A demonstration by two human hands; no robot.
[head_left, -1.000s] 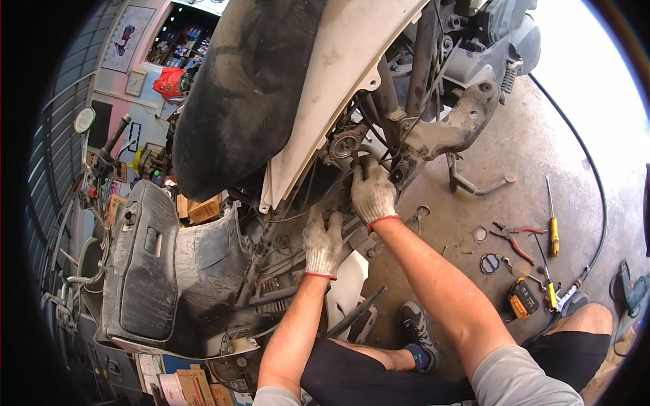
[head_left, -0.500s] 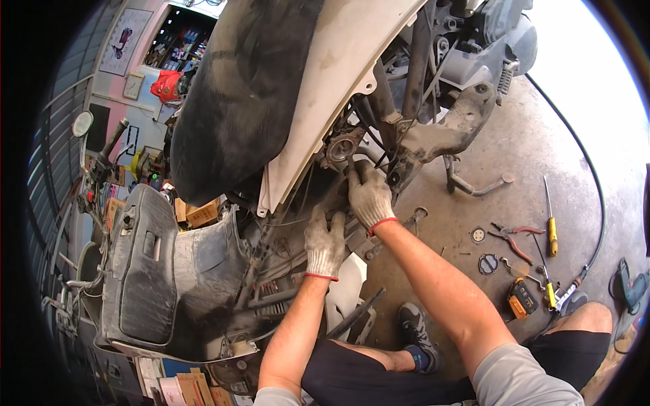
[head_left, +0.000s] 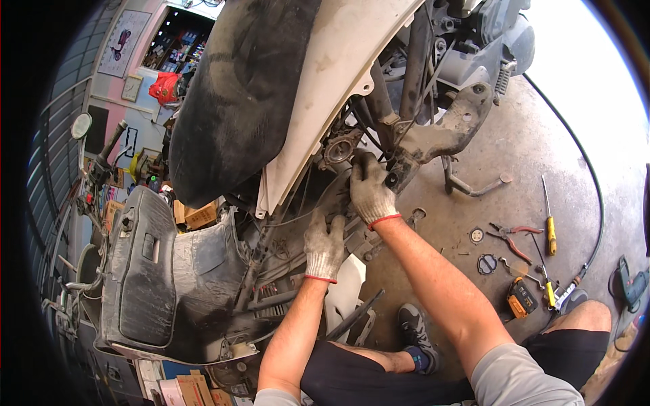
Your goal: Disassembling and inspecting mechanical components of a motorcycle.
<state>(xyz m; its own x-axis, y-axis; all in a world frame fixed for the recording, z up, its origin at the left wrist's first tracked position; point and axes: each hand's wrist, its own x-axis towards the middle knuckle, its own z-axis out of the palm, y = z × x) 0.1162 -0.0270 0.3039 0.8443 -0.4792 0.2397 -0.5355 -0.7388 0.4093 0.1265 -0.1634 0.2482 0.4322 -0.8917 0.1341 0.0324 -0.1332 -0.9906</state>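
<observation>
My right hand (head_left: 372, 191), in a dirty knit glove with a red cuff, has its fingers curled at the motorcycle's underside, just below a round metal housing (head_left: 338, 150) and beside a dirty metal bracket (head_left: 437, 139); what they hold is hidden. Lower and to the left, my left hand (head_left: 323, 247), gloved likewise, has bent fingers at a dark part (head_left: 336, 197) among cables and tubes, its grip unclear. Above both hands run a white body panel (head_left: 318, 95) and a long black seat (head_left: 237, 101).
On the concrete floor at right lie pliers (head_left: 514, 240), a screwdriver (head_left: 552, 233), small round parts (head_left: 487, 264), a yellow-black tool (head_left: 521, 301), a black hose (head_left: 589, 176) and a teal power tool (head_left: 631, 284). Left stands another dusty scooter (head_left: 145, 271); boxes (head_left: 193, 389) sit at lower left.
My right hand's fingers have shifted slightly beneath the round housing. My left hand stays in nearly the same place, and the view has drifted only a little.
</observation>
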